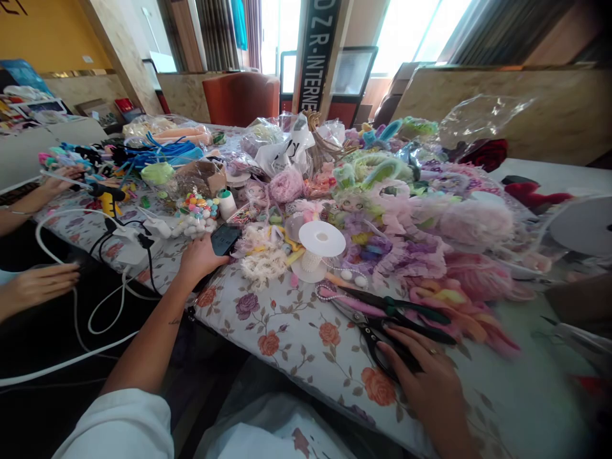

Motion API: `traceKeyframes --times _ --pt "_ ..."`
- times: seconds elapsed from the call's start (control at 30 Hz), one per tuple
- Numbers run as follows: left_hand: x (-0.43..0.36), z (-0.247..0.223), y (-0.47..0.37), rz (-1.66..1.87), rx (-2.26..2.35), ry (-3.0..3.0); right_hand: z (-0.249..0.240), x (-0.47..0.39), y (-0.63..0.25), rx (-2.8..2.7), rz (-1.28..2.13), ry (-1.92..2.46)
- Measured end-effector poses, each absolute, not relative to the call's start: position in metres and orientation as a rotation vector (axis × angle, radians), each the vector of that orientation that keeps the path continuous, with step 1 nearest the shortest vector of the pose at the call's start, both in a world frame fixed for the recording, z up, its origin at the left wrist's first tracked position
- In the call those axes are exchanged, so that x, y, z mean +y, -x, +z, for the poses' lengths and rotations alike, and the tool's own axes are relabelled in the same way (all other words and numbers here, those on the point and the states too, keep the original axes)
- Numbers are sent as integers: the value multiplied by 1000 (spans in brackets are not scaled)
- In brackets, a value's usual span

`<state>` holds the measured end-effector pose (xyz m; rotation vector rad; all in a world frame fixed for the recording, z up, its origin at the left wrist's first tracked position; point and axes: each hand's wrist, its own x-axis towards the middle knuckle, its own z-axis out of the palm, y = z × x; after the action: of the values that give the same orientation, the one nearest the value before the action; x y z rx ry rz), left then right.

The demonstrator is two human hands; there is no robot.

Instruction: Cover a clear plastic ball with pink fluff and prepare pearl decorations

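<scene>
My left hand point(199, 260) is closed round a dark phone point(225, 240) at the table's front edge, left of centre. On the right, my right hand point(423, 366) rests over the black handles of scissors point(370, 335), whose blades point up and left; its fingers are apart, and whether they grip the handles I cannot tell. Black-and-green pliers point(396, 307) lie just beyond the scissors. A white spool point(322, 239) with a string of pearls stands between my hands. Cream lace point(262, 262) lies beside the phone.
Pink and lilac frilly fabric point(406, 248) is heaped at right. A glue gun point(108, 196), a power strip point(136, 247) and looped white cables are at left. Another person's hands show at the far left. Blue stems point(165, 153) lie at the back left.
</scene>
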<state>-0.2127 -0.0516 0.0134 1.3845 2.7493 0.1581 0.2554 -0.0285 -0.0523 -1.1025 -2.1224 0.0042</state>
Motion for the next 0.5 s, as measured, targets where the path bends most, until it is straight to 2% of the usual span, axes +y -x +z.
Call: traceKeyframes --times 0.5 --pt "-56 11 204 198 2776 -1358 -48 -30 -254 -2135 -5 1104"
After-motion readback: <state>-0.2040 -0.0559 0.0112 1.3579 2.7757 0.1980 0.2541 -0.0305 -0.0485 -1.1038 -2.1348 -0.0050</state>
